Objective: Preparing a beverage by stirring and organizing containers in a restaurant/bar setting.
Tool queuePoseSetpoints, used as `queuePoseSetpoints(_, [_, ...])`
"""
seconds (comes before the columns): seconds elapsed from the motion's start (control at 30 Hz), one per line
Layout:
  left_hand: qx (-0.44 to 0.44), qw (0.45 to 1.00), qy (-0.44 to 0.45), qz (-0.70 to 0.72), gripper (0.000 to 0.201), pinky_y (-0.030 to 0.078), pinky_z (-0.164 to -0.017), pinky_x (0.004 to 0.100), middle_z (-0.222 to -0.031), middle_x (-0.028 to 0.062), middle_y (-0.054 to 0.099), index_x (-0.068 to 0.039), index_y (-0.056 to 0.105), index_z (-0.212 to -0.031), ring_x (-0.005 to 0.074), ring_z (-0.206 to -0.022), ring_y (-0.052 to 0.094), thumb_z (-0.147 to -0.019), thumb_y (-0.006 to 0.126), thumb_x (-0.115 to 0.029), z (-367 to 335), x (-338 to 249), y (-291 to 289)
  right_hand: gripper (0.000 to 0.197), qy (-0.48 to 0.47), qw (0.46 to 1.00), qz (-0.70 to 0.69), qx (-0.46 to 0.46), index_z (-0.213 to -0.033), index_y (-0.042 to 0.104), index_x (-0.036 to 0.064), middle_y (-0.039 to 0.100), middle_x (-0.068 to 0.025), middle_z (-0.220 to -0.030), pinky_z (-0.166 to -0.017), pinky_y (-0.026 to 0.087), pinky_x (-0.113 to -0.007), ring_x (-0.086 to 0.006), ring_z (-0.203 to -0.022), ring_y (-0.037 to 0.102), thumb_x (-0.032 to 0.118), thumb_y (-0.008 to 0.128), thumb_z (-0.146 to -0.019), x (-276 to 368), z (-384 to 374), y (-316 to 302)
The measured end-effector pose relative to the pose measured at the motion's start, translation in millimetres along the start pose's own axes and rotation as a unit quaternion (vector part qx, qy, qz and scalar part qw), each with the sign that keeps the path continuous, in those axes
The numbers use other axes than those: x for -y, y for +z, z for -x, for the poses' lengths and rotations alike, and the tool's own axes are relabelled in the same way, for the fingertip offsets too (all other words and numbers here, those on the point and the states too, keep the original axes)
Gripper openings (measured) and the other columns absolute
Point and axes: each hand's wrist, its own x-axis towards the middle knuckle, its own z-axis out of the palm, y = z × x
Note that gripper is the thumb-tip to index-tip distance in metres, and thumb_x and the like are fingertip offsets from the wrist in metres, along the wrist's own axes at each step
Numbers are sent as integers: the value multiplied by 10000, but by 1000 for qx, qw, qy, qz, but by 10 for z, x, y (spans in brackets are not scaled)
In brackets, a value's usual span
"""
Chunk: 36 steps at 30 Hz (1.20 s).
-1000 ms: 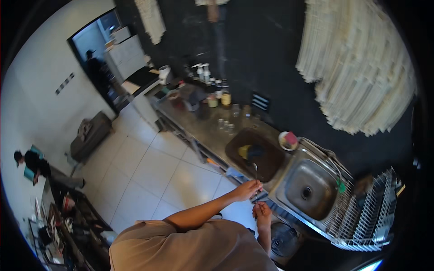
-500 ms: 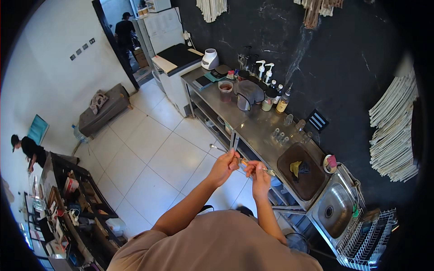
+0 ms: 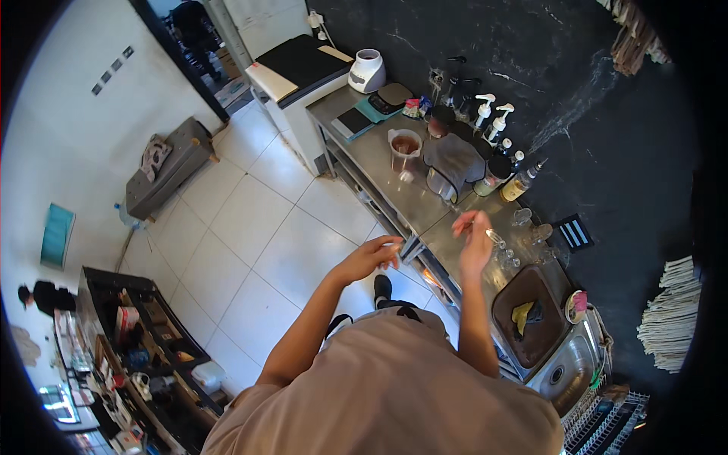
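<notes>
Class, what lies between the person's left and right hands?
The gap from left hand to right hand is bare; the head view shows the counter behind it.

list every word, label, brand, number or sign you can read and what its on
Nothing legible to quote.
Glass bottle with yellowish label: too small and blurred.
White rounded appliance base with grey front: marking too small.
Square black wall panel: pale stripes, no readable lettering.

The right hand [image 3: 475, 241] hides part of the spoon [image 3: 495, 238].
</notes>
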Motion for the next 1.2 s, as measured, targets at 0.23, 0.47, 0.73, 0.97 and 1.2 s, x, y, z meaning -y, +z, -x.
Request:
queuePoseSetpoints(0.23, [-164,986,-32,17,398,444,-776,260,-878,19,653,-65,628,-1235,103,-819,559,-1025,491,-376,-124,21,-1343,278,-56,912,373,160,-953,587,22,641,-145,-766,-675,484,-410,-338,-726,635,244,445,-1039,-736,-2027,492])
queuePoseSetpoints(0.47, [-244,965,-90,42,382,426,-765,257,-852,3,644,-75,633,-1203,76,-776,557,-1020,504,-385,-405,40,-2431,283,-12,858,466,216,-938,591,30,653,-166,-758,-698,485,-477,-380,-778,649,238,429,-1040,-1319,-2662,902])
queuePoseSetpoints(0.73, [-138,983,-121,11,369,419,-754,258,-851,2,649,-86,638,-1184,79,-773,554,-1017,508,-388,-1227,-238,-3343,296,57,841,522,133,-972,609,40,674,-164,-779,-696,498,-461,-380,-770,661,270,438,-1044,-1188,-2732,1043])
queuePoseSetpoints(0.97, [-78,991,-104,-12,378,411,-742,245,-859,11,653,-78,635,-1201,95,-783,564,-1004,529,-383,-1892,-408,-3957,267,104,853,505,76,-963,584,25,679,-163,-767,-667,506,-438,-354,-731,674,241,452,-1046,-1159,-2711,1218])
queuePoseSetpoints(1.2, [-72,992,-99,-16,403,413,-745,246,-861,24,648,-75,640,-1198,97,-777,558,-1001,537,-411,-2141,-530,-3958,348,99,859,495,83,-908,610,26,663,-143,-720,-657,502,-397,-332,-705,672,272,416,-1059,-1232,-2746,1105])
